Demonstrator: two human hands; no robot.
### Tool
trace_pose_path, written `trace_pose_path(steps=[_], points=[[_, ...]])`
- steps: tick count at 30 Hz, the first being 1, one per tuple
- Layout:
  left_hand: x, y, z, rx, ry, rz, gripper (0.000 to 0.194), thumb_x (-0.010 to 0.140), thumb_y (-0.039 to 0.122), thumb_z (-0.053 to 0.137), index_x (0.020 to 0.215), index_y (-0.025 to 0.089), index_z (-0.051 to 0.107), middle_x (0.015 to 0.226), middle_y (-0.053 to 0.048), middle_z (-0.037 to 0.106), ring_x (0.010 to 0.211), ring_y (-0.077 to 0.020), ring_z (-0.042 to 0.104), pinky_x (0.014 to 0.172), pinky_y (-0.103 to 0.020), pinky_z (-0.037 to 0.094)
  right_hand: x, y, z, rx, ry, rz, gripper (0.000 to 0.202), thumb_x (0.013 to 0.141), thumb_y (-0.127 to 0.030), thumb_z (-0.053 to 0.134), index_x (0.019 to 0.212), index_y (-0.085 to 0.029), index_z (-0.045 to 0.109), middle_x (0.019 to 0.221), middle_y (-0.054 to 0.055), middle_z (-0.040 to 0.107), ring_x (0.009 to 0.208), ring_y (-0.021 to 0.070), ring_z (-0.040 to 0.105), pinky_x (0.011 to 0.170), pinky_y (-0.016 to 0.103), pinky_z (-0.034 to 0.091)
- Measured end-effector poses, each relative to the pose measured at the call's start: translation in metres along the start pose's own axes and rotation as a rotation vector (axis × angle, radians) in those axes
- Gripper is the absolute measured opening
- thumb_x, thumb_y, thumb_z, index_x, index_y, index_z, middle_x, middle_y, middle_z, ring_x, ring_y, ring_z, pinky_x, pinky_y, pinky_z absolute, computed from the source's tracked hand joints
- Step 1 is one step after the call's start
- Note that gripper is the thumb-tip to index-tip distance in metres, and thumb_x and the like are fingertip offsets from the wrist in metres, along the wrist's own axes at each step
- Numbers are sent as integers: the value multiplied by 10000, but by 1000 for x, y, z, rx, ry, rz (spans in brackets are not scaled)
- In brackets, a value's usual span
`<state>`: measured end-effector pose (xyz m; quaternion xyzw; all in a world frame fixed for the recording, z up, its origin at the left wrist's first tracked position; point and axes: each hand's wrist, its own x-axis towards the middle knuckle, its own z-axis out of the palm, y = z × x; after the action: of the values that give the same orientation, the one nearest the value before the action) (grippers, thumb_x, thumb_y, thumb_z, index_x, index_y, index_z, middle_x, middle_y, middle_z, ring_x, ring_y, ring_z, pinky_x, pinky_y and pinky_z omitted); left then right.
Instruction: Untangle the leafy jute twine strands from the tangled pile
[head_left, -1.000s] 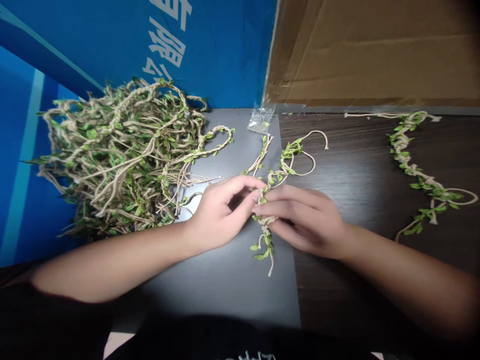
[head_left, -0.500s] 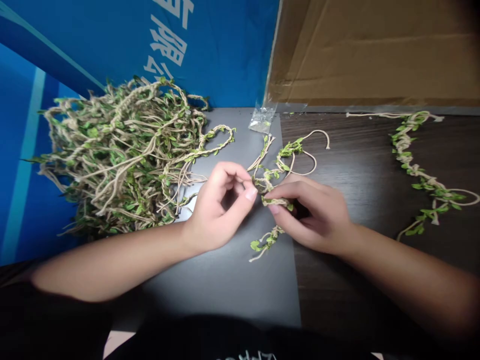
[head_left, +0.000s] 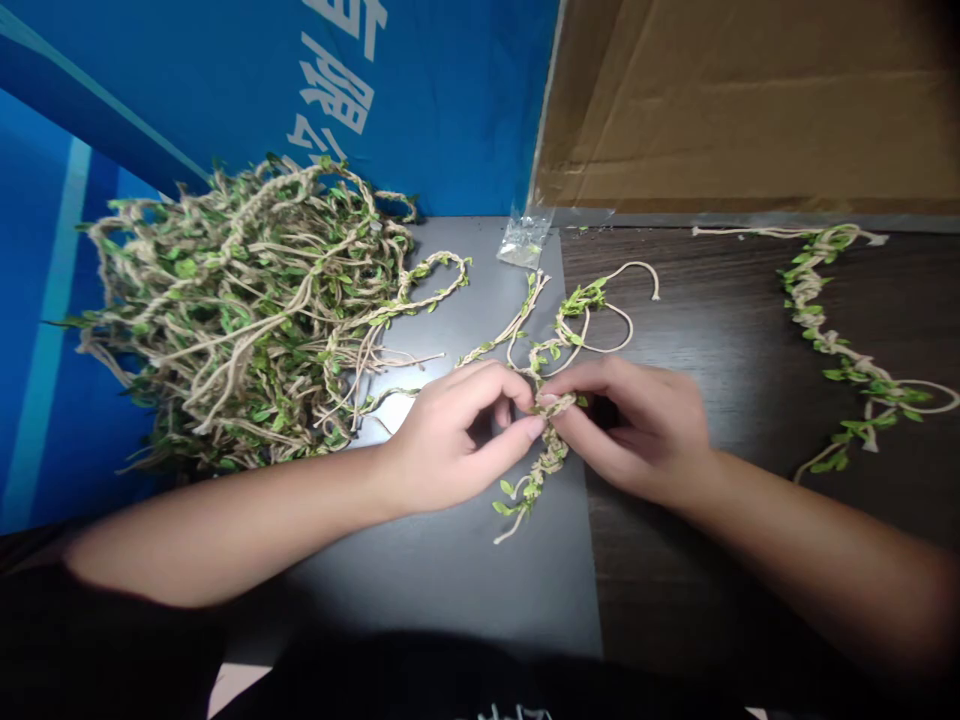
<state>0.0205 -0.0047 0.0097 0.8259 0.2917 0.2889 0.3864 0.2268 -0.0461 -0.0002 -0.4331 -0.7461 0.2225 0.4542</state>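
Observation:
A braided cord with green leaves (head_left: 553, 450) lies between my hands, its leafy, loose-ended tail hanging toward me. My left hand (head_left: 472, 430) is closed, thumb and forefinger pinching the braid from the left. From the right, my right hand (head_left: 630, 425) pinches the same cord, fingertips almost touching those of the left. Just beyond the fingers, more leafy cord (head_left: 581, 298) with thin loops and loose ends rests on the table. Both palms are hidden, and so is the exact spot where the fingers meet the cord.
A large heap of leafy braided cords (head_left: 255, 310) stands at the left. Another leafy braid (head_left: 825, 340) lies at the right on the dark wooden table (head_left: 705, 300). A small clear plastic bag (head_left: 523, 240) sits near the blue panel (head_left: 465, 110) and the brown cardboard (head_left: 750, 110).
My left hand has moved right to the cord, and its fingertips now meet those of my right hand. The cord's near tail has shifted slightly toward me.

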Motion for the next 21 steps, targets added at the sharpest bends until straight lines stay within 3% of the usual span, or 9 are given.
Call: trace_pose_path(steps=[4,11,21], points=[[1,1,0,6,-10,0,188,886,283,721,984,179,598,850,-15,656,753,-122,614,735,-282,508,2,1,-1,50,-17,-21,106,904,-135,657,943,-226,621,737,-23,713,606,96,638,586,237,503],[1,0,0,-41,18,55,231,837,231,775,990,161,617,872,-22,665,757,-112,604,723,-267,511,1,2,-1,76,-60,-21,93,900,-156,667,909,-228,609,747,-2,687,653,121,638,592,266,493],[0,0,1,-27,45,69,100,876,146,672,949,174,609,815,-13,632,758,-124,606,709,-276,511,1,1,0,39,-55,31,103,893,-153,657,863,-225,589,711,-16,679,594,106,594,543,254,454]])
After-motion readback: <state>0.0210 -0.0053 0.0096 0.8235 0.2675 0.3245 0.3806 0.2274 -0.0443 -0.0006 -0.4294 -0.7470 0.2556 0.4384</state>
